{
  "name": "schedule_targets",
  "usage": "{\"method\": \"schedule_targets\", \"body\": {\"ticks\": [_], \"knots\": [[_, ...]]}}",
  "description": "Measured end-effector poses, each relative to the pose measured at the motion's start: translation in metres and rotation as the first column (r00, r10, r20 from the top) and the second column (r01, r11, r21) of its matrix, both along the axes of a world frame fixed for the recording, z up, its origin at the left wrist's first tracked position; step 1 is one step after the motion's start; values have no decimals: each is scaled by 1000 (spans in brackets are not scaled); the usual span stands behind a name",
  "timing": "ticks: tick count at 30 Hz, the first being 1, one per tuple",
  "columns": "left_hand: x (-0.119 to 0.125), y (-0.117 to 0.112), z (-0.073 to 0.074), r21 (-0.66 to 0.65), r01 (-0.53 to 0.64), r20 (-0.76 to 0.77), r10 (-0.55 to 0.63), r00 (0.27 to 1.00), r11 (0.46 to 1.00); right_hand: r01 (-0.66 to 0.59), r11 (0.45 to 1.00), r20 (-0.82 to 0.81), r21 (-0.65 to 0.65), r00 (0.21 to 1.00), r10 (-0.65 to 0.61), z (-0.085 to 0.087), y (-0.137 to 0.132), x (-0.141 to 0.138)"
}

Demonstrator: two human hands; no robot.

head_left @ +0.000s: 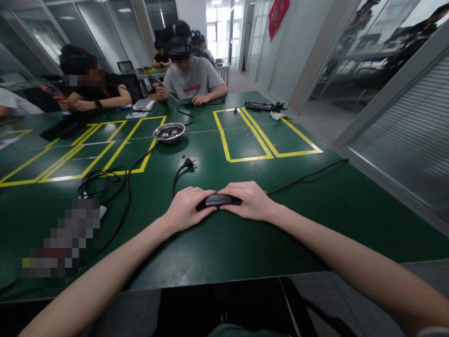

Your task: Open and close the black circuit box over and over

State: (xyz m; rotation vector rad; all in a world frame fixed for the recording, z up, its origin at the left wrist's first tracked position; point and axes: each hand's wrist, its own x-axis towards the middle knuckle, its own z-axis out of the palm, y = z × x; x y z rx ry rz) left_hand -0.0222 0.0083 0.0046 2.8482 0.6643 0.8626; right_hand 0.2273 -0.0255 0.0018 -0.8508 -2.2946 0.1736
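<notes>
A small flat black device (218,200) lies on the green table (245,234), close to its near edge. My left hand (187,208) grips its left end with curled fingers. My right hand (245,200) covers its right end, fingers bent over it. Two black cables leave the device: one curves up to a loose plug (188,163), the other runs right across the table (308,175).
A metal bowl (169,132) with small parts sits mid-table. Coiled black cables (105,182) lie at left. Yellow tape outlines (266,140) mark the table. Across the table two people work with tools; a black tool (261,106) lies far right. Glass walls stand at right.
</notes>
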Motion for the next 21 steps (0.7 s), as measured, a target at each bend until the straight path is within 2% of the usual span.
{"method": "schedule_targets", "body": {"ticks": [3,7,10,16,21], "knots": [[0,-1,1,2,-12,-4,12,1000,1000,21,999,18,-48,1000,-20,1,1,1],[-1,-1,1,-36,-25,-4,25,1000,999,74,995,135,-73,989,-64,2,3,4],[0,0,0,-65,-43,-14,42,999,997,46,998,155,-46,987,-38,3,4,5],[2,-2,2,-22,-67,-79,65,995,998,3,999,156,-52,988,5,7,4,5],[3,-3,3,-3,-36,-87,36,996,999,-31,1000,180,-4,983,31,9,3,6]]}}
